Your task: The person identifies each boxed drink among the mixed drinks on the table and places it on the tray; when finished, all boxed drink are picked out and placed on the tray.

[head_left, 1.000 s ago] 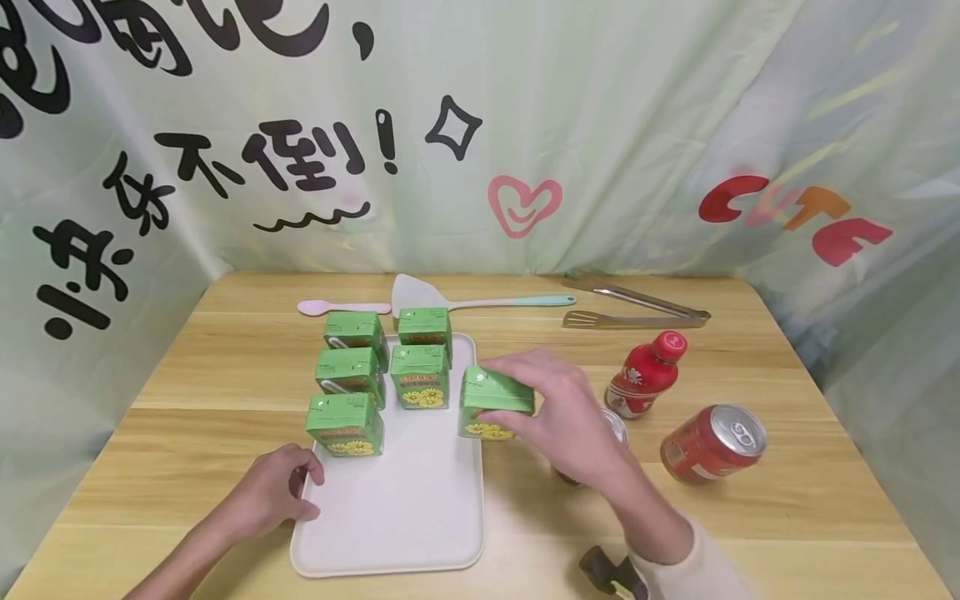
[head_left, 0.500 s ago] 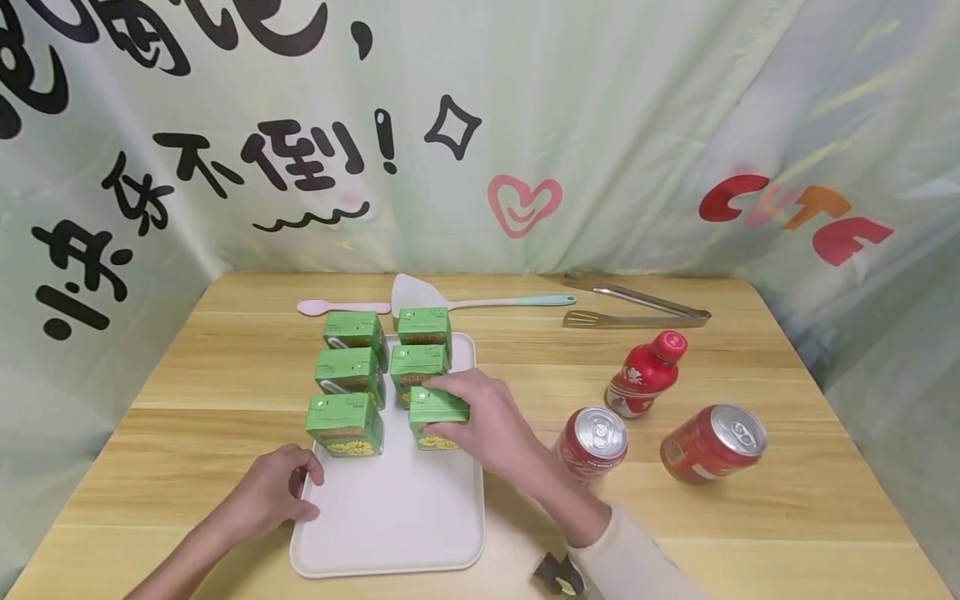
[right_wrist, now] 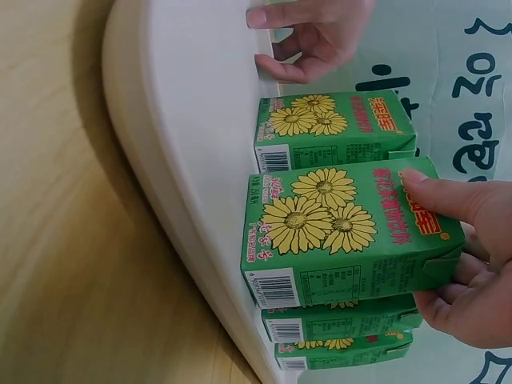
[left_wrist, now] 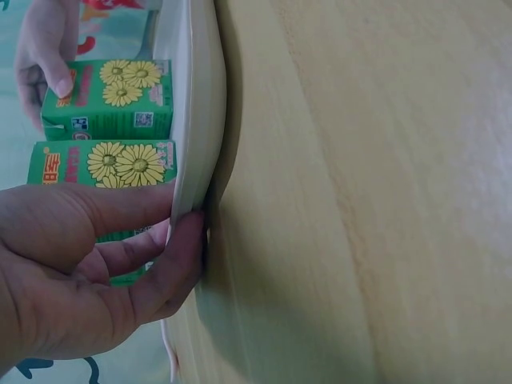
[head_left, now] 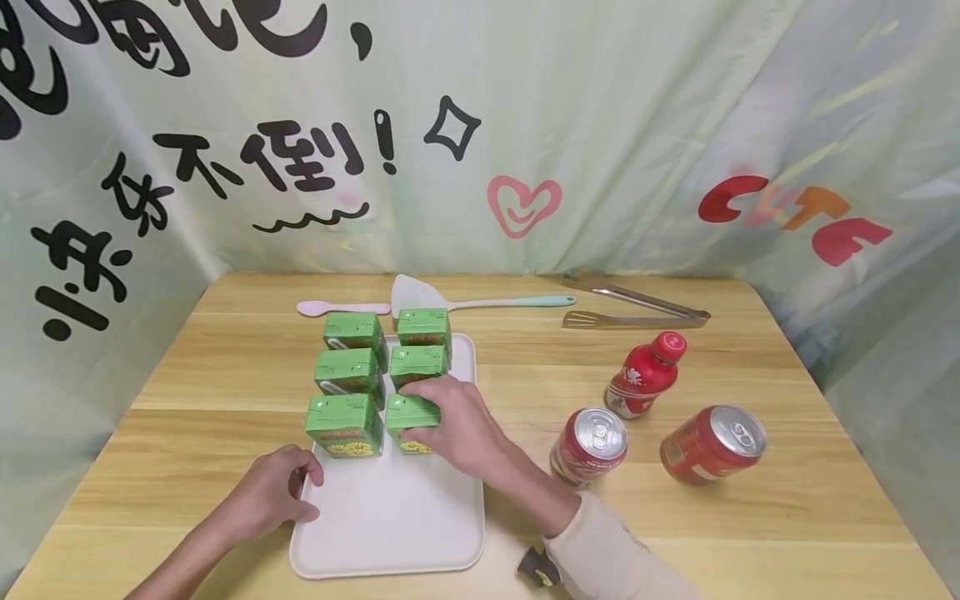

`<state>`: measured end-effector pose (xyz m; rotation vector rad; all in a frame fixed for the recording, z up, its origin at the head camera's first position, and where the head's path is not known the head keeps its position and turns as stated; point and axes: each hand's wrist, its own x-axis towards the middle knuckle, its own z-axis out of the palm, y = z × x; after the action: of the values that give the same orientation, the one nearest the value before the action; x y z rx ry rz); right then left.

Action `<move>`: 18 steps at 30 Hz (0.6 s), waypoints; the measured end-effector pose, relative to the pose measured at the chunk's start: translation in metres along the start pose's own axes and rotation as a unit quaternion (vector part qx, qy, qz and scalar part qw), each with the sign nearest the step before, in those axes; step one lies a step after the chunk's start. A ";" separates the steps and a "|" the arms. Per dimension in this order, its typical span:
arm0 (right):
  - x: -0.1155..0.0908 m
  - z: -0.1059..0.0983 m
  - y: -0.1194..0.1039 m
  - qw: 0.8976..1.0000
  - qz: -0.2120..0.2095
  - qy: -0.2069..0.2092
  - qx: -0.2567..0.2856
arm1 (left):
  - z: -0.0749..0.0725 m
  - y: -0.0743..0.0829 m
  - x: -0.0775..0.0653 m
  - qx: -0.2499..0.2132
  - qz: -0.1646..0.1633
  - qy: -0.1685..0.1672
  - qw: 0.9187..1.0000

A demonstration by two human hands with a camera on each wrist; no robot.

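A white tray [head_left: 386, 533] lies on the table, with several green drink cartons [head_left: 343, 412] printed with yellow flowers standing in two columns at its far end. My right hand [head_left: 468, 429] grips the top of the nearest carton in the right column [right_wrist: 344, 232], thumb on one face and fingers on the opposite one. That carton stands upright, right of the front left carton [right_wrist: 332, 124]. At the tray's left rim, my left hand [head_left: 270, 492] pinches the edge [left_wrist: 196, 120] between thumb and fingers. In the head view, my right hand covers part of the held carton.
Right of the tray stand a red can [head_left: 590, 446], a red-capped bottle [head_left: 647, 375] and another red can [head_left: 712, 444]. Along the back lie metal tongs [head_left: 637, 312], a spatula [head_left: 480, 302] and a pink spoon-like utensil [head_left: 345, 307]. A printed curtain [head_left: 600, 125] hangs behind.
My right hand has brought the carton leftward from beyond the tray's right edge to beside the front left carton, uncovering the nearer red can. My left hand has stayed on the rim.
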<state>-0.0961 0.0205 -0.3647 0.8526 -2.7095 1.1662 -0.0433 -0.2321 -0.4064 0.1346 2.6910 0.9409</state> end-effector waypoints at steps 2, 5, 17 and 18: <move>-0.001 0.000 0.000 1.000 -0.003 -0.003 -0.002 | 0.000 0.000 0.000 0.000 0.002 -0.001 1.000; -0.001 0.000 -0.001 1.000 -0.001 -0.010 -0.005 | 0.000 0.000 0.000 0.001 0.003 -0.001 1.000; -0.006 -0.009 -0.005 0.999 -0.004 -0.031 -0.034 | -0.007 -0.004 0.002 -0.022 0.018 -0.037 0.999; -0.010 -0.013 -0.006 0.999 -0.009 -0.030 -0.039 | -0.009 -0.005 0.003 -0.031 0.020 -0.042 0.998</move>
<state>-0.0870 0.0303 -0.3547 0.9123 -2.7686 1.0411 -0.0485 -0.2412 -0.4033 0.2119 2.5888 1.0053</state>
